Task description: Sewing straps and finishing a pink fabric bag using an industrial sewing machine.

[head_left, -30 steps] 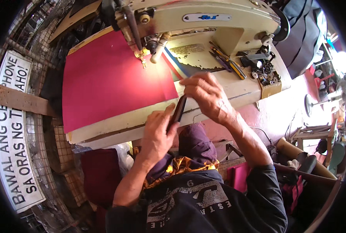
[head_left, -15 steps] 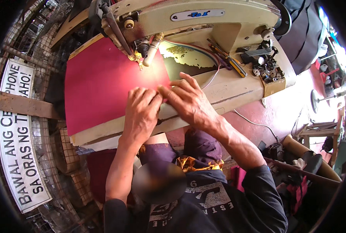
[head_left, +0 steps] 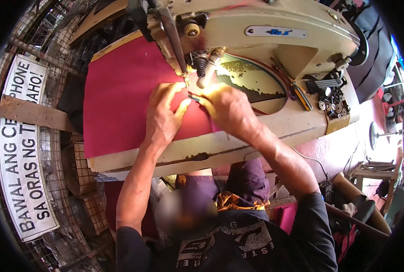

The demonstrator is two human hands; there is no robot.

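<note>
A magenta sheet [head_left: 120, 99] lies flat on the sewing machine's bed under the lit needle area. My left hand [head_left: 163, 113] is over the sheet, its fingertips close to the needle [head_left: 187, 80] and its thumb apart from them. My right hand [head_left: 233, 109] is closed, thumb and fingers pinching a small thin tool [head_left: 194, 97], dark and greenish. That tool's tip points left, between the two hands, just in front of the needle. Its exact kind is too small to make out. The cream sewing machine [head_left: 238, 27] arches above both hands.
A screwdriver [head_left: 301, 95] lies on the bed to the right. Beside it stands a box [head_left: 338, 122] with metal bobbins and small parts. A pale cord [head_left: 311, 158] trails on the pink floor. Wire mesh with a white sign [head_left: 25, 181] rises at the left.
My hands have come apart from the sheet's right edge and moved up toward the needle. The small tool now shows in my right hand. The whole view has shifted slightly.
</note>
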